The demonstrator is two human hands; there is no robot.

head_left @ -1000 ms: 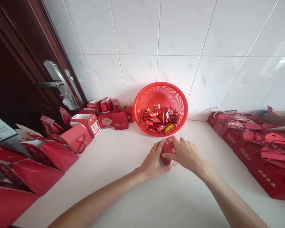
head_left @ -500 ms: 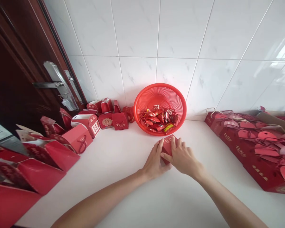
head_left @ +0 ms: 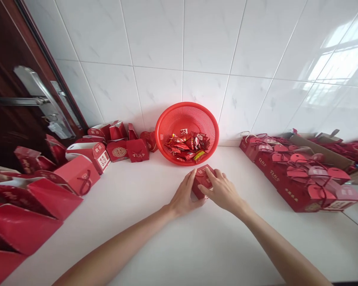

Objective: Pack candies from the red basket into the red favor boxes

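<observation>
A small red box (head_left: 201, 183) with pale lettering stands on the white table in front of the basket. My left hand (head_left: 185, 195) wraps round its left and near sides, fingers curled against it. Over its top and right side lies my right hand (head_left: 223, 190), fingers pressing on the lid. Just behind the box, a round red mesh basket (head_left: 187, 109) leans toward me. Wrapped sweets (head_left: 187, 147), mostly red with one yellow-green, lie in its lower part.
Red gift boxes (head_left: 68, 174), several with open tops, line the left side of the white table (head_left: 179, 246). Rows of closed red boxes (head_left: 280, 178) with cord handles stand at the right. Behind are a tiled wall (head_left: 155, 43) and a dark door (head_left: 14, 51) with a metal handle.
The view has turned to the right, so the scene sits further left and more boxes show at the right. Both hands stay on the small red box, the right fingers slightly shifted on its lid.
</observation>
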